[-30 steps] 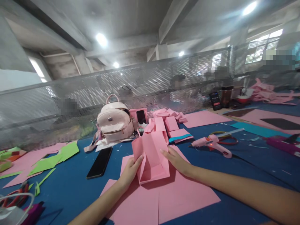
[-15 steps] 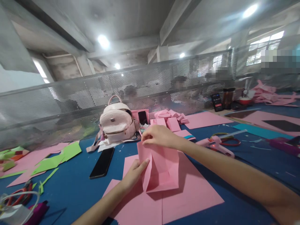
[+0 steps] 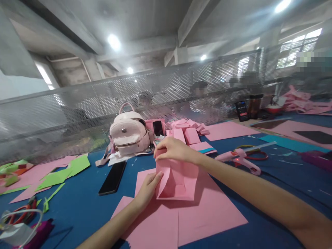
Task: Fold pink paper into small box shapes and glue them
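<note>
A folded pink paper bag [image 3: 176, 181] stands on flat pink sheets [image 3: 186, 218] in the middle of the blue table [image 3: 77, 207]. My left hand [image 3: 147, 188] presses against the bag's lower left side, fingers curled on its edge. My right hand [image 3: 172, 148] reaches across from the right and pinches the bag's top rim at the left corner. The bag's front face shows creased folds near its base.
A black phone [image 3: 112, 177] lies left of the bag, a pale pink backpack [image 3: 128, 135] behind it. A pink glue gun [image 3: 240, 159] rests at the right. Green paper scraps [image 3: 62, 173] and red scissors [image 3: 22, 214] lie at the left. A mesh fence [image 3: 77, 114] bounds the table's far side.
My right hand left the bag's right side, rose to its top rim and has pushed the top down a little. My left hand stayed at the left side.
</note>
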A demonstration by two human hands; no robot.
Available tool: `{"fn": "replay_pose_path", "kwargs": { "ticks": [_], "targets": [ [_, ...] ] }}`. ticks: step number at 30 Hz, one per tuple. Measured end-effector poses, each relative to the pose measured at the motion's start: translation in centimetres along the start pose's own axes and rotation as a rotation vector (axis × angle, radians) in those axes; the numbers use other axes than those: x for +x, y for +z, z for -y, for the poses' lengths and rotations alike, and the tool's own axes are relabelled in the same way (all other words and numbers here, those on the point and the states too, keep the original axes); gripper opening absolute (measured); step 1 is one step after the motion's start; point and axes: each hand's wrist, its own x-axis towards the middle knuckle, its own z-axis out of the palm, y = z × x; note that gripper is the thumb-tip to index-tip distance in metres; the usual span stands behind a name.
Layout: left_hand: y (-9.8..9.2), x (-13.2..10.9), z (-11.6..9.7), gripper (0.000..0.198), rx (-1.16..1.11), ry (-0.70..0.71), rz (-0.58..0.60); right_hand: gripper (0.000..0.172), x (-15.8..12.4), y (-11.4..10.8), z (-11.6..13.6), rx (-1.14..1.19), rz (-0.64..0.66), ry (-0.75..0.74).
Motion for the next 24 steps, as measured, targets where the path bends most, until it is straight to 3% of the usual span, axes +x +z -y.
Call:
{"fn": "replay_pose_path", "kwargs": {
  "ticks": [4,11,24],
  "targets": [
    [0.1,0.0,0.1,0.053,0.068,0.038,-0.022,0.006,0.0,0.9,0.3,0.043,-0.055,0.045],
    [0.2,-0.3,-0.5,0.056,0.128,0.079,-0.012,0.009,0.0,-0.5,-0.2,0.113,-0.062,0.049],
    [-0.2,-0.2,-0.5,0.059,0.191,0.116,-0.024,0.014,-0.4,-2.7,-1.6,0.207,0.098,0.024]
  ]
}}
